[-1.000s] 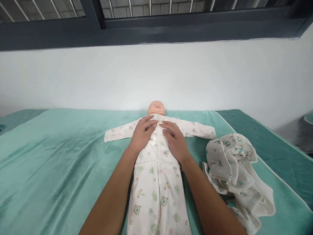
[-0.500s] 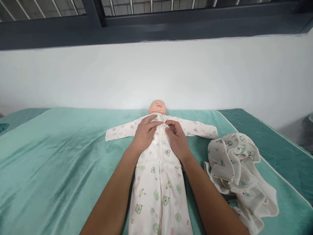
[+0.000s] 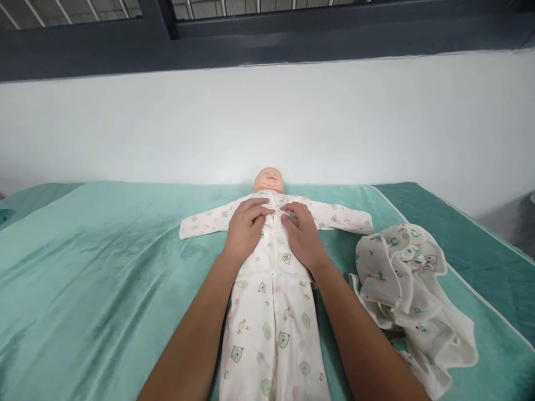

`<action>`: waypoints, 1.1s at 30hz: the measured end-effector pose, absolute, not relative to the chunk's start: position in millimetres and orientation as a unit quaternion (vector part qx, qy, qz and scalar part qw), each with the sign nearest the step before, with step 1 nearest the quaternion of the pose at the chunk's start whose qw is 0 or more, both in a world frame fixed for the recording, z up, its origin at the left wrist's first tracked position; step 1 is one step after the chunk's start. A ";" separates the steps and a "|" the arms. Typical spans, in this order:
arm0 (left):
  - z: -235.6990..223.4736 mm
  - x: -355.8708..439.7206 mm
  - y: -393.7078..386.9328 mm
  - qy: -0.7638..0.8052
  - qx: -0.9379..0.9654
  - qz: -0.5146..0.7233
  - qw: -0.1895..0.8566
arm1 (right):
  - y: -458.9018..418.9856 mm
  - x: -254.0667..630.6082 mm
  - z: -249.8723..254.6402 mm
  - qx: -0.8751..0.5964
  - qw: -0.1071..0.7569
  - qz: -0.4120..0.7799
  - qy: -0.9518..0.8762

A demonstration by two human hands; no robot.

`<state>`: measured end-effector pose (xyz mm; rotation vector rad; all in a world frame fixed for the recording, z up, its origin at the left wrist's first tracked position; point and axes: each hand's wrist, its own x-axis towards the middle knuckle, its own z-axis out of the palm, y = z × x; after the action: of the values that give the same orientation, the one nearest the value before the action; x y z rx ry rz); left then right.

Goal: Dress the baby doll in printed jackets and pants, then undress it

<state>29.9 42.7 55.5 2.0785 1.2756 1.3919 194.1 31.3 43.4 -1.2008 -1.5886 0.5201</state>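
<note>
A baby doll point(image 3: 269, 180) lies on its back, dressed in a white printed baby shirt point(image 3: 286, 258) with its sleeves spread wide. Printed white pants point(image 3: 267, 334) cover the lower body. At the upper chest, my left hand point(image 3: 247, 225) has its fingertips closed on the shirt's front edge. My right hand point(image 3: 301, 229) pinches the same front opening from the other side, fingers bent. The fingertips of both hands nearly meet, and the bit of cloth between them is mostly hidden. Just below them shows a round button point(image 3: 275, 229).
A crumpled white printed baby garment point(image 3: 405, 284) lies on the right. Green plush bedding point(image 3: 104, 278) spreads under everything. Behind the doll's head rises a white wall point(image 3: 267, 122), with a dark window frame point(image 3: 292, 42) above it.
The raised edge of cloth between my fingers now lies flatter against the chest. My right fingers have shifted slightly; the doll and the crumpled garment stay put.
</note>
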 end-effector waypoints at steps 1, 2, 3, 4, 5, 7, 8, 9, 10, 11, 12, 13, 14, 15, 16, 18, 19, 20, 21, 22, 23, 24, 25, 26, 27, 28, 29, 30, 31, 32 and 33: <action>56.0 29.6 42.5 0.449 0.725 0.493 0.173 | 31.5 194.5 43.8 -0.494 0.517 0.224 -0.662; 56.5 29.3 42.3 0.448 0.722 0.495 0.181 | 31.6 194.6 44.2 -0.490 0.517 0.232 -0.662; 57.0 28.8 42.4 0.448 0.719 0.496 0.191 | 31.6 194.7 44.7 -0.487 0.516 0.239 -0.663; 57.4 28.3 42.5 0.447 0.717 0.494 0.202 | 31.6 194.6 45.2 -0.486 0.516 0.244 -0.662; 57.6 27.7 42.7 0.447 0.716 0.493 0.213 | 31.6 194.3 45.7 -0.487 0.515 0.248 -0.660; 57.9 26.9 43.3 0.446 0.712 0.489 0.234 | 31.8 193.9 46.6 -0.489 0.514 0.252 -0.658; 57.9 26.6 43.6 0.445 0.710 0.489 0.241 | 32.1 193.8 46.8 -0.488 0.515 0.254 -0.657; 57.9 26.5 43.8 0.445 0.709 0.489 0.245 | 32.4 193.8 46.8 -0.487 0.517 0.257 -0.656; 57.8 26.5 44.1 0.446 0.708 0.490 0.246 | 32.8 193.8 46.5 -0.484 0.519 0.260 -0.654; 57.7 26.6 44.2 0.445 0.708 0.490 0.245 | 33.1 193.8 45.8 -0.482 0.522 0.263 -0.652; 57.7 26.8 44.4 0.446 0.709 0.489 0.243 | 33.4 193.7 44.9 -0.480 0.527 0.267 -0.649; 57.6 27.0 44.4 0.446 0.710 0.490 0.240 | 33.6 193.5 43.9 -0.477 0.532 0.270 -0.645; 57.7 27.1 44.4 0.447 0.708 0.492 0.239 | 33.5 193.2 42.8 -0.475 0.540 0.274 -0.639; 57.8 27.2 44.1 0.449 0.705 0.495 0.239 | 33.3 192.7 41.9 -0.472 0.550 0.279 -0.630; 58.2 27.2 43.6 0.451 0.699 0.500 0.241 | 32.7 192.2 41.5 -0.472 0.562 0.285 -0.617; 59.7 26.8 41.4 0.454 0.691 0.503 0.252 | 30.6 191.5 42.6 -0.475 0.591 0.302 -0.578; 60.9 26.4 39.7 0.455 0.692 0.497 0.259 | 29.0 191.5 44.3 -0.478 0.603 0.311 -0.557; 62.4 25.9 37.6 0.454 0.696 0.488 0.266 | 27.3 191.8 46.6 -0.482 0.613 0.316 -0.540; 64.1 25.3 35.3 0.454 0.703 0.475 0.272 | 25.5 192.2 49.1 -0.486 0.620 0.314 -0.530; 65.9 24.6 32.9 0.452 0.711 0.462 0.278 | 23.7 192.9 51.7 -0.487 0.623 0.308 -0.529; 67.6 23.8 30.6 0.450 0.719 0.449 0.282 | 22.0 193.5 53.9 -0.485 0.622 0.299 -0.537; 69.1 22.8 28.5 0.447 0.725 0.438 0.286 | 20.5 194.0 55.5 -0.481 0.619 0.289 -0.550; 70.3 21.6 26.9 0.445 0.731 0.428 0.291 | 19.3 194.3 56.5 -0.475 0.613 0.282 -0.565; 71.0 20.3 25.9 0.441 0.737 0.419 0.295 | 18.4 194.2 56.7 -0.468 0.605 0.279 -0.581; 71.3 18.8 25.5 0.436 0.742 0.411 0.300 | 17.8 193.7 56.3 -0.462 0.595 0.278 -0.596; 71.2 17.3 25.6 0.429 0.747 0.405 0.306 | 17.4 193.0 55.6 -0.459 0.586 0.277 -0.607; 70.7 15.8 26.1 0.421 0.751 0.400 0.313 | 17.3 192.2 54.6 -0.459 0.578 0.276 -0.615; 69.9 14.3 27.0 0.411 0.755 0.397 0.321 | 17.3 191.4 53.6 -0.461 0.573 0.275 -0.620; 69.1 13.1 27.9 0.400 0.759 0.395 0.329 | 17.5 190.6 52.8 -0.463 0.569 0.276 -0.622; 68.3 12.0 28.9 0.392 0.761 0.393 0.336 | 17.7 190.1 52.3 -0.466 0.567 0.277 -0.621; 67.5 11.3 29.8 0.387 0.761 0.394 0.341 | 18.0 189.7 51.9 -0.467 0.566 0.280 -0.619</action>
<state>11.3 29.8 67.5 1.9786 1.0072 1.0238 189.7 18.0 51.9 -1.0977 -1.4561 0.6591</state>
